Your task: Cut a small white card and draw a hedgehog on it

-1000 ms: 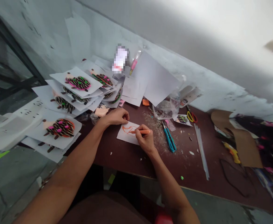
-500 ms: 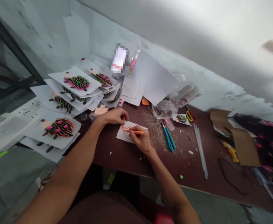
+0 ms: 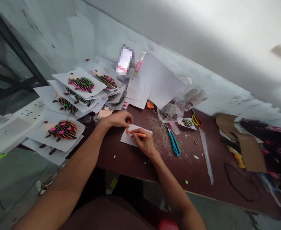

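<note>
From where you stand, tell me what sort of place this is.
Likely a small craft workspace: decorated sheets lie piled up, scissors rest on the table, and the right hand holds an orange pen.

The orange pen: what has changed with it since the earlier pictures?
The right hand has moved the orange pen leftward and slightly farther from the person over the white paper, its grip kept. The left hand stayed by the paper's far left corner.

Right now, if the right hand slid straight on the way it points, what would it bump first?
Most likely the left hand, just beyond the tip of the orange marker that the right hand holds over the white paper. Exact heights are unclear.
</note>
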`<move>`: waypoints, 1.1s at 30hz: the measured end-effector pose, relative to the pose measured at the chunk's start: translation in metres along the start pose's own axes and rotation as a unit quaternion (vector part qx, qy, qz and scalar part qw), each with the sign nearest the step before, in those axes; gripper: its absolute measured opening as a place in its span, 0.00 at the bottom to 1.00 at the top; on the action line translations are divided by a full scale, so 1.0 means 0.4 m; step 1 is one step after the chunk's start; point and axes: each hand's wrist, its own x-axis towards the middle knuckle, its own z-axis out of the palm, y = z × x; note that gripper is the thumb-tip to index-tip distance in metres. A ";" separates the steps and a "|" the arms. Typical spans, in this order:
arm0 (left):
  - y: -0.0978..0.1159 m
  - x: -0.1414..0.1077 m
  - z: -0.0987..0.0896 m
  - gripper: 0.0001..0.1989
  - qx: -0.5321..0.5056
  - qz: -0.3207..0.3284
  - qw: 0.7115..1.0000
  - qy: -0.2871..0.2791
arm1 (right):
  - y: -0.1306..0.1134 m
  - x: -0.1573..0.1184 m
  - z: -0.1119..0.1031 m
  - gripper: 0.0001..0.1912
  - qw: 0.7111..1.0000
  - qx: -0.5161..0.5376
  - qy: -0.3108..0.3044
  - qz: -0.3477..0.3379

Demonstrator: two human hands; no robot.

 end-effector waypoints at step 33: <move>0.003 -0.002 0.001 0.14 -0.006 -0.008 1.000 0.000 | 0.000 0.003 -0.004 0.11 1.000 0.019 -0.019 0.011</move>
